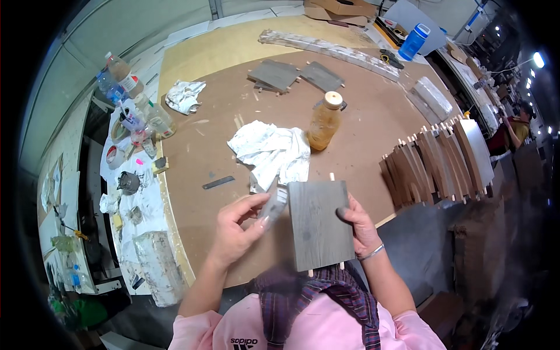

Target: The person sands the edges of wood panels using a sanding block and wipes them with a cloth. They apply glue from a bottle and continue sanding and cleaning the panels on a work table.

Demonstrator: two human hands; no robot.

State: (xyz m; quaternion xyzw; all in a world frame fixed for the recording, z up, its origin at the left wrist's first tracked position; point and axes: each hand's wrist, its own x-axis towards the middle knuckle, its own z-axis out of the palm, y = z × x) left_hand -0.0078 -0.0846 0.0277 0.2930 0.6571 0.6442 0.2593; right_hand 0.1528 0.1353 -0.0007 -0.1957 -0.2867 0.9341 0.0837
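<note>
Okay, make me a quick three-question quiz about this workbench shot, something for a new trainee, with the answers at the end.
1. True or false: the right hand grips the grey wooden panel by its right edge.
2. What does the left hand hold against the panel's left edge? A) a hammer B) a small grey scraper-like tool C) a paintbrush
3. Fill in: the amber bottle stands upright just right of the crumpled white ____.

Key: 1 true. 2 B. 3 rag.
</note>
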